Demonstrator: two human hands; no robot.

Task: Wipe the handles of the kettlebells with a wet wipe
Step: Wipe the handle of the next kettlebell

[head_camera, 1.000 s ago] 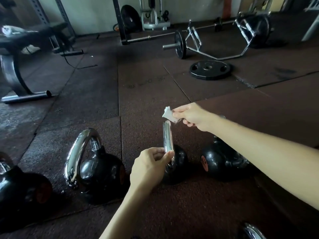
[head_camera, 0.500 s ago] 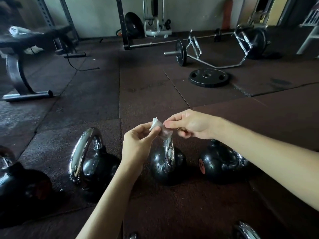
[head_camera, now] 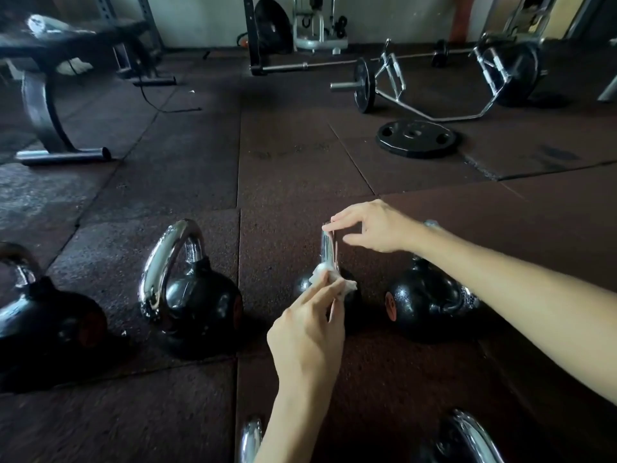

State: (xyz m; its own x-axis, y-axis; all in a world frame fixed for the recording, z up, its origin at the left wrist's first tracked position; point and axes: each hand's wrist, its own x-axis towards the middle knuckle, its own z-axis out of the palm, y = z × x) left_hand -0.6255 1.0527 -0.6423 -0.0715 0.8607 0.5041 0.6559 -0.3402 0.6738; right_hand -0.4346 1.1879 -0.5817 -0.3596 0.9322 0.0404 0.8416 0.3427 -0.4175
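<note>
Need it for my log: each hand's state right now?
Left hand: pinches the wet wipe on the handle.
Right hand: pinches the handle's top.

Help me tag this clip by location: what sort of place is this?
A gym, probably a small weights room. Kettlebells stand on rubber floor tiles, a loaded bar and a loose weight plate lie beyond them, and a bench sits at far left.

Left hand (head_camera: 310, 325) comes up from the bottom, fingers mostly stretched out, pinching the wet wipe (head_camera: 334, 283) against the lower part of the handle (head_camera: 327, 248). Right hand (head_camera: 374, 228) reaches in from the right on a bare forearm, index finger and thumb pinching the handle's top.
</note>
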